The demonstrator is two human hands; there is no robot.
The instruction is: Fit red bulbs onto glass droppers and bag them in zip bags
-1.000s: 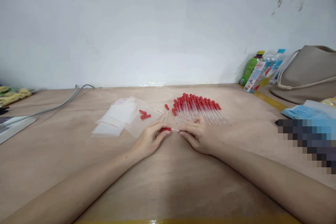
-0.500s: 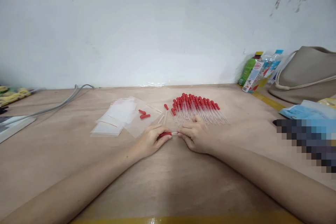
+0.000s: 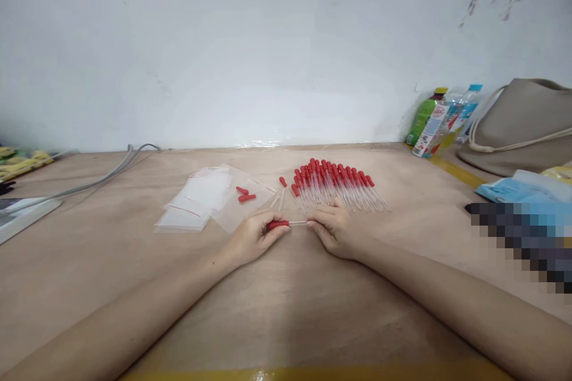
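Observation:
My left hand (image 3: 255,237) is closed around a red rubber dropper bulb (image 3: 277,224), thumb below and fingers above. A thin glass tube (image 3: 298,223) runs level from the bulb's right end to my right hand (image 3: 331,229), whose thumb and fingers pinch it. The tube's far end is hidden in that hand. Just beyond my right hand lies a pile of droppers (image 3: 333,181) with red bulbs and clear tubes. Behind my left hand, two loose red bulbs (image 3: 246,197) rest on a clear plastic bag. Bare glass tubes (image 3: 276,200) lie between the bag and the pile.
A stack of clear zip bags (image 3: 196,202) lies on the left of the table (image 3: 232,321). A grey cable (image 3: 107,177) crosses further left. Bottles (image 3: 431,122), a grey drawstring bag (image 3: 522,119) and a blue packet (image 3: 509,190) stand or lie at the right.
My hands have moved slightly apart, the left one a little to the left with the red bulb. More of the glass tube shows between them.

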